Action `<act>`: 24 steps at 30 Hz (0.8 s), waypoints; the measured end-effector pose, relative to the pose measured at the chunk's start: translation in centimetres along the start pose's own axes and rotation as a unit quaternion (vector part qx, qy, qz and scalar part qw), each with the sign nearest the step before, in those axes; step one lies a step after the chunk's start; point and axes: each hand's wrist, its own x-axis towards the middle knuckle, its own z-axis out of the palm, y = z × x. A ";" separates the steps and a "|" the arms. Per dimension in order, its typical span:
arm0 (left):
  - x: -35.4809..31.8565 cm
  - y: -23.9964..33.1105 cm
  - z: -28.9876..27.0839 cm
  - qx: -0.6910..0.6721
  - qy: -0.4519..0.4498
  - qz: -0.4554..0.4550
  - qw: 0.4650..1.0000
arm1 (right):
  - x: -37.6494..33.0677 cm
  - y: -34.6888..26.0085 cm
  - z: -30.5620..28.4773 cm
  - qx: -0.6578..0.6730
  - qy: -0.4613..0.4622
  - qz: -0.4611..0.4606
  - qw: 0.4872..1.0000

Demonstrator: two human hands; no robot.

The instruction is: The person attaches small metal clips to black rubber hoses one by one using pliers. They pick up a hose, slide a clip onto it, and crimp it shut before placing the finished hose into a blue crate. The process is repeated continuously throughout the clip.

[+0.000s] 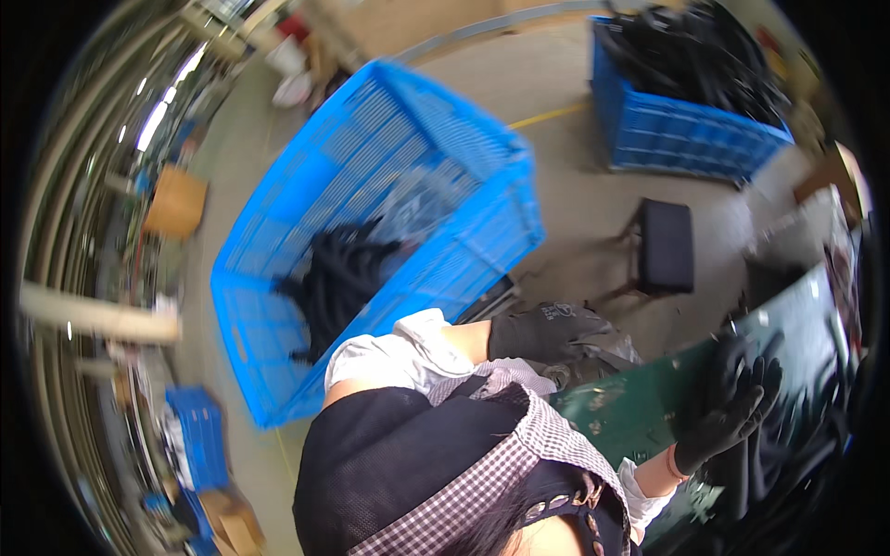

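Hands: two, both in black gloves.
Left hand (547,334): curled, resting on a grey crumpled bag (603,352); cannot tell whether gripping.
Right hand (732,408): fingers spread, palm flat against the green table (630,408) edge.
Crates: two large blue ones; near crate (389,213) tilted, with black parts (338,278) at its bottom; far crate (686,130) heaped with black parts.
Stool (666,246): one, black, between crates and table.
Blocking view: black cap and checked cloth (519,445) low centre.
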 end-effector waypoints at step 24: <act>-66.5 -25.9 11.9 -0.014 0.430 -0.509 0.745 | -44.8 -3.6 53.5 -0.088 -0.887 0.124 0.436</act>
